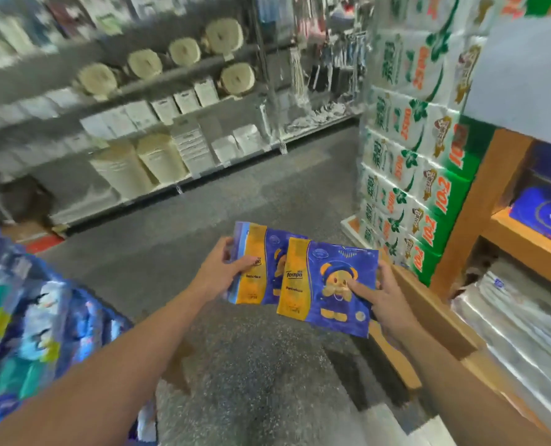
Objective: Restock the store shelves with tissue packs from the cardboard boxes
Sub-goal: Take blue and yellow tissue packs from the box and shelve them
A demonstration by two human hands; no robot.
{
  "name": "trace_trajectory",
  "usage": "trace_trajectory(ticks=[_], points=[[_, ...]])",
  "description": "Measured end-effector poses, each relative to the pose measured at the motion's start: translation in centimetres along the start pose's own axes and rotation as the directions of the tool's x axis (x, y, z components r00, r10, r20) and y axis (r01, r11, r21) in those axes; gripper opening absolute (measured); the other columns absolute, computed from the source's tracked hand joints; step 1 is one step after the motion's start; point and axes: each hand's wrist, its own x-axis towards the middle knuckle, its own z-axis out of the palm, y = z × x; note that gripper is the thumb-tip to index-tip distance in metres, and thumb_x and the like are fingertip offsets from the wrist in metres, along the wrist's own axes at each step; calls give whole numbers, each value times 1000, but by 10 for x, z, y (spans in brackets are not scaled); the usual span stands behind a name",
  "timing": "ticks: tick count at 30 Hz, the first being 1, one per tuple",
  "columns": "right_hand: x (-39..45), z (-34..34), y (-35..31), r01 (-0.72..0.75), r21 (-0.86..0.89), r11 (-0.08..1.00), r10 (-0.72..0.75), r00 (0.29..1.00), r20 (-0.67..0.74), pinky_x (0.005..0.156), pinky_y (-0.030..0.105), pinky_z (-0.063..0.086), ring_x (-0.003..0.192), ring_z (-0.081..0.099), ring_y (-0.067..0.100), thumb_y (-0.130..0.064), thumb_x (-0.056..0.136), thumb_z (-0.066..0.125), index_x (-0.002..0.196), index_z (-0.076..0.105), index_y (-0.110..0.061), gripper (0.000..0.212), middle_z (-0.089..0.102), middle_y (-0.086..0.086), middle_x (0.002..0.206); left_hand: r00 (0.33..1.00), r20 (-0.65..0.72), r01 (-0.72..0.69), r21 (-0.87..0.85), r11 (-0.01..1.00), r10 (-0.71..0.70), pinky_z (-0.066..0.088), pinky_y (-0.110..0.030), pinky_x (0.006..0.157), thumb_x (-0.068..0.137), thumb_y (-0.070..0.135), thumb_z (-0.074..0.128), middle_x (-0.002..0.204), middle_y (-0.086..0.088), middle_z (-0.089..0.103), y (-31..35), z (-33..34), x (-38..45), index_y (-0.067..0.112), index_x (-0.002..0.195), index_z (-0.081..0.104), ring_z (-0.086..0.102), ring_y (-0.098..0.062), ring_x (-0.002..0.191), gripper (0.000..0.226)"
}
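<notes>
Two blue-and-yellow tissue packs mid-frame, above the floor. My left hand [218, 273] grips the far pack [261, 265], fingers curled round its left edge. My right hand [385, 299] pinches the near pack [329, 289], thumb on its front. Wooden shelf [506, 239] at right.

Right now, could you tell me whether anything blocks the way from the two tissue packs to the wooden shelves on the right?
Nothing visible does: right pack in right hand sits beside the wooden shelves.
</notes>
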Motion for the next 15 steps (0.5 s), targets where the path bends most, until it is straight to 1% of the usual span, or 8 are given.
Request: trace_trajectory(ticks=[2,4,5,7,9,10,13,15], points=[[-21,35,-26,27,-28,999,-24,994,110,72,44,61,92,74,29,-9,89,70,133,43,-22,53,74,9,109,995,-96,-31,-40,999,27,61,-37,77,75,34,83,118,-8,65,22,-39,-53,20,123,48,70,-24,98,61],[-40,70,-52,107,-72,992,-89,971,223,66,33,59,85,75,17,-14,86,75,129,42,-21,55,76,3,103,978,-201,-70,-63,996,56,58,-50,85,59,47,89,119,-9,67,40,-73,-104,25,119,51,70,-28,100,75],[-52,86,-64,155,-95,983,-124,955,271,58,26,55,77,74,10,-14,85,77,127,42,-20,55,76,-5,92,963,-261,-84,-79,993,61,58,-50,83,60,45,90,119,-11,67,48,-85,-132,23,120,51,71,-28,97,74],[-72,118,-81,227,-101,969,-176,915,363,47,21,48,65,71,5,-10,84,78,123,42,-18,53,74,-14,75,915,-397,-120,-88,989,76,60,-34,64,78,29,80,114,-12,66,59,-104,-188,17,122,50,72,-21,84,55],[-91,150,-93,259,-104,960,-185,871,456,47,23,49,70,73,9,-17,78,84,122,44,-21,60,76,-8,84,844,-529,-157,-84,984,90,50,-18,48,89,16,70,101,-5,61,69,-119,-243,16,122,47,65,-12,71,40],[-101,166,-96,270,-116,956,-181,852,491,53,27,51,78,74,13,-26,71,89,123,46,-25,67,76,-4,97,812,-577,-162,-76,984,89,48,-17,45,91,13,68,96,-3,59,72,-125,-270,16,121,47,63,-9,67,37],[-144,212,-103,329,-94,940,-205,761,615,73,38,54,93,73,24,-48,57,94,119,49,-36,77,71,-3,116,732,-678,-166,-80,983,68,56,-30,54,87,11,70,104,-20,64,77,-146,-359,18,113,52,68,-16,72,32],[-182,246,-109,348,-39,937,-232,701,674,76,44,57,92,74,26,-42,56,94,121,51,-34,78,72,-3,114,651,-756,-189,-66,980,75,60,-44,69,82,15,77,111,-23,65,77,-161,-418,22,107,57,69,-26,84,33]])
